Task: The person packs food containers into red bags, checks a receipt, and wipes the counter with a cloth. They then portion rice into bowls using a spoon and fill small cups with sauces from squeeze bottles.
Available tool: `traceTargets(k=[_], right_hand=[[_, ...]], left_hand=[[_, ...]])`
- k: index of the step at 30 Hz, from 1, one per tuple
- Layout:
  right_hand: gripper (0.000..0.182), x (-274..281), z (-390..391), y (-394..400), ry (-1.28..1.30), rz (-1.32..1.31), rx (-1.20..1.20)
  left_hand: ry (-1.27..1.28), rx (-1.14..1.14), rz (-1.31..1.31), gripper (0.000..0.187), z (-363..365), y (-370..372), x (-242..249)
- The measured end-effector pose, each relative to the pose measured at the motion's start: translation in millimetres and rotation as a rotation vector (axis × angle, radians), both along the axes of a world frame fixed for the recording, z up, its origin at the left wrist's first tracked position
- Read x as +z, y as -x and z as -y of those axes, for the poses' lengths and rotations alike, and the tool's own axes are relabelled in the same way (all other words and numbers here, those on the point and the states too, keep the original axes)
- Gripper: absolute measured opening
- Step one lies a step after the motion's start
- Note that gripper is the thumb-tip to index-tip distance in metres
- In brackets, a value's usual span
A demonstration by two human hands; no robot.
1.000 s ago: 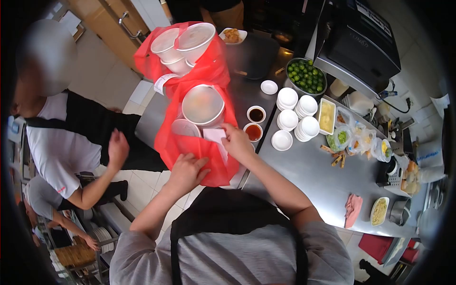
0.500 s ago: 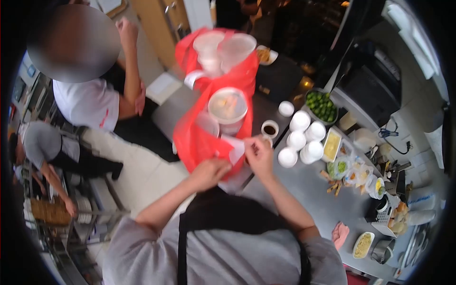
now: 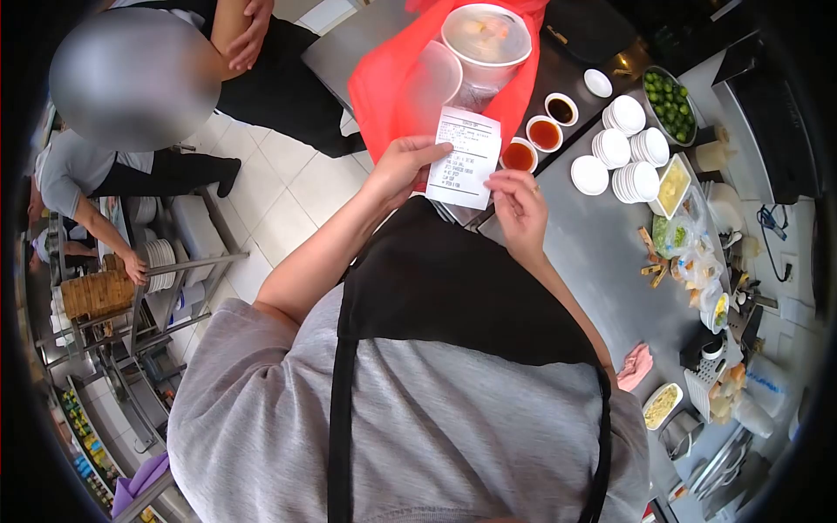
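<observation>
The left hand [image 3: 403, 167] and the right hand [image 3: 516, 202] hold a printed receipt [image 3: 464, 159] between them, above the near edge of the stainless steel table [image 3: 602, 261]. The left grip is pinched on the receipt's left edge, thumb on the printed face; the right grip is pinched on the lower right corner, with a ring visible on one finger. The receipt is flat, print side up, slightly tilted. Directly beyond it lies a red plastic bag [image 3: 384, 87] on the table, containing a lidded clear container [image 3: 486, 39] with pale food inside and a second clear lid [image 3: 433, 77] leaning just beside it. To the right of the bag stand three sauce dishes: a red sauce dish [image 3: 518, 156] just beside the receipt, another red one [image 3: 544, 133] and a dark one [image 3: 561, 108]. Further right are stacks of small white dishes [image 3: 623, 148], a metal bowl of limes [image 3: 670, 103], and bags and trays of garnish [image 3: 684, 240]. A pink cloth [image 3: 635, 366] lies on the near right part of the table. At upper left stands another person [image 3: 253, 61] in a black apron with hands clasped; a second person [image 3: 83, 174] bends over a rack of plates [image 3: 161, 266].
</observation>
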State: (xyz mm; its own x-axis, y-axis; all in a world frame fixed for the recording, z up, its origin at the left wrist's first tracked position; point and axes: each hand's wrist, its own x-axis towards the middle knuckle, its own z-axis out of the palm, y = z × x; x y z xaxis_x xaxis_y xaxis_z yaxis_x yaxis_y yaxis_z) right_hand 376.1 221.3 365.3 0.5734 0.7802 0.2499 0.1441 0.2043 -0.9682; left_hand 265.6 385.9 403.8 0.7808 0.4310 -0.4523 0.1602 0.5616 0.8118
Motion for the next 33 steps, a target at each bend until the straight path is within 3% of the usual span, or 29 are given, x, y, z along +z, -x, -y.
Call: traceTargets(k=[3, 6, 12, 15, 33], right_hand=[[0.017, -1, -10, 6, -0.017, -0.192, -0.004], [0.020, -1, -16, 8, -0.006, -0.185, -0.050], [0.019, 2, -18, 8, -0.019, -0.147, -0.113], [0.017, -2, -20, 8, -0.032, -0.109, -0.159], [0.018, 0, -18, 8, 0.001, -0.208, -0.100]], left_hand=[[-0.001, 0.003, 0.017, 0.023, -1, 2, -6], [0.063, 0.079, 0.098, 0.021, 0, 7, -6], [-0.013, -0.043, 0.007, 0.013, -1, 28, -9], [0.003, 0.000, 0.029, 0.012, 9, 29, -2], [-0.003, 0.046, 0.076, 0.011, 11, 23, -6]])
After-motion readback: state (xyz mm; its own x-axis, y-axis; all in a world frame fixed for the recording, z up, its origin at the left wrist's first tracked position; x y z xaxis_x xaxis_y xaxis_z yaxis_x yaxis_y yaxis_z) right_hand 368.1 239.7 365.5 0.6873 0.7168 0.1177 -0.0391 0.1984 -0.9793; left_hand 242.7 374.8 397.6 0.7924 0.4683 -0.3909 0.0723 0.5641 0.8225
